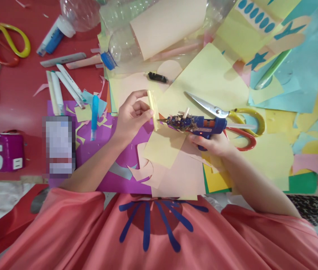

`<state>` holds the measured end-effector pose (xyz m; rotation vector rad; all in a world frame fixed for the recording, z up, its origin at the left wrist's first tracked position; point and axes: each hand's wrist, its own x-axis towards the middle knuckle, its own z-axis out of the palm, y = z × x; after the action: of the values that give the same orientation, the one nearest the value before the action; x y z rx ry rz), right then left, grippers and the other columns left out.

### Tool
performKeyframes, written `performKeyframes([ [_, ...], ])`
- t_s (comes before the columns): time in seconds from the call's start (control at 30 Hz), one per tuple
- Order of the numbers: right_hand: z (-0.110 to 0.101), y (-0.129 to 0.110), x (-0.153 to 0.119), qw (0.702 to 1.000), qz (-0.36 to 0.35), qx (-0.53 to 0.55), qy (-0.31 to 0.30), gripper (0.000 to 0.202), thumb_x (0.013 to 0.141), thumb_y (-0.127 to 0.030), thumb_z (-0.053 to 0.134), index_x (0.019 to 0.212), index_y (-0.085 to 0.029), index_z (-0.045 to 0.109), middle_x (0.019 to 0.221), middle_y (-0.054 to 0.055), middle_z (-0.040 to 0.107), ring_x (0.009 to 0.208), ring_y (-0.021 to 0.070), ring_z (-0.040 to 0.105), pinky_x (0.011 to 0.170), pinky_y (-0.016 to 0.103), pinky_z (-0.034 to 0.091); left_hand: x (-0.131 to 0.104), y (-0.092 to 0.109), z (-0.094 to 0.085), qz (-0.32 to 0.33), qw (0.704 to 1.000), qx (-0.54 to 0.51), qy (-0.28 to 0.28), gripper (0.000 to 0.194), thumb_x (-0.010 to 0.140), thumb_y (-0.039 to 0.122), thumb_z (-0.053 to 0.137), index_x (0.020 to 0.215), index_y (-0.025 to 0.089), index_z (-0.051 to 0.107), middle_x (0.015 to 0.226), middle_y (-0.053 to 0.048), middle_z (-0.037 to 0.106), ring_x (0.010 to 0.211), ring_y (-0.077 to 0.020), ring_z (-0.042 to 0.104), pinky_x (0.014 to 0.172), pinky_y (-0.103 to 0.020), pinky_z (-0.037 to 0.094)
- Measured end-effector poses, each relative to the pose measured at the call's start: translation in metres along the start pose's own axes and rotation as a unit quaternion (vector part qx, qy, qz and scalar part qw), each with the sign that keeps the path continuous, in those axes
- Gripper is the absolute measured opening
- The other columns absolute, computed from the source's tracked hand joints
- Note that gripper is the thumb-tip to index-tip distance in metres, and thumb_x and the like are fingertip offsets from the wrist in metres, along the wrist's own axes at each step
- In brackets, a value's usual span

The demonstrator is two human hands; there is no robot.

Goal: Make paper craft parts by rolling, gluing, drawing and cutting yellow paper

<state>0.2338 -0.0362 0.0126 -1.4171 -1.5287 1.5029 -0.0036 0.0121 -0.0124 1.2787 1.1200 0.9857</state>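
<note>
Between the thumb and fingers of my left hand [134,119] is a narrow pale yellow paper roll [152,109], held nearly upright. My right hand [211,142] is wrapped round the handle of a blue glue gun [208,125]. The gun points left, and its metal tip is at or very near the roll's lower part; whether they touch I cannot tell. Bits of debris cling round the gun's front, and a pale glue stick [241,126] sticks out of its back. Scissors [220,112] with yellow and red handles lie behind and beside the gun.
Plastic bottles [125,45] and a rolled pale sheet [172,26] lie at the back. Markers [70,85], a phone [60,146], a purple box [4,152] and more scissors [14,41] are on the left. Coloured paper [285,86] and scraps spread across the right.
</note>
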Motion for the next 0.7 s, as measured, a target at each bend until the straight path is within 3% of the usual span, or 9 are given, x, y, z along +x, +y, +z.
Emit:
performKeyframes([
  [0.27,-0.0008,0.0021,0.0004,1.0,-0.006,-0.005,-0.012,0.03,0.071,-0.046,0.071,0.061,-0.024,0.052,0.052,-0.002,0.049,0.064,0.0192,0.059,0.061,0.034,0.053,0.0012,0.0004,-0.0015,0.007,1.0,-0.01,0.021,0.042,0.074,0.032,0.075,0.112,0.026,0.056,0.069,0.005,0.06,0.061,-0.0088,0.058,0.058,-0.022,0.048],
  [0.5,-0.0013,0.0033,0.001,1.0,-0.012,-0.011,-0.014,0.026,0.07,-0.042,0.069,0.06,-0.024,0.053,0.052,-0.003,0.049,0.056,0.0154,0.053,0.055,0.031,0.05,0.0029,-0.0042,-0.0047,0.026,0.999,0.009,0.032,0.041,0.078,0.036,0.072,0.114,0.026,0.056,0.07,0.004,0.058,0.065,-0.0096,0.06,0.061,-0.023,0.049],
  [0.7,-0.0011,0.0051,0.0,1.0,-0.012,-0.003,-0.007,0.017,0.069,-0.037,0.069,0.067,-0.023,0.06,0.06,-0.001,0.058,0.055,0.0135,0.051,0.054,0.029,0.048,0.0044,-0.0054,-0.0055,0.037,0.998,0.006,0.048,0.039,0.079,0.039,0.073,0.113,0.027,0.058,0.069,0.004,0.059,0.064,-0.0097,0.06,0.061,-0.023,0.05],
])
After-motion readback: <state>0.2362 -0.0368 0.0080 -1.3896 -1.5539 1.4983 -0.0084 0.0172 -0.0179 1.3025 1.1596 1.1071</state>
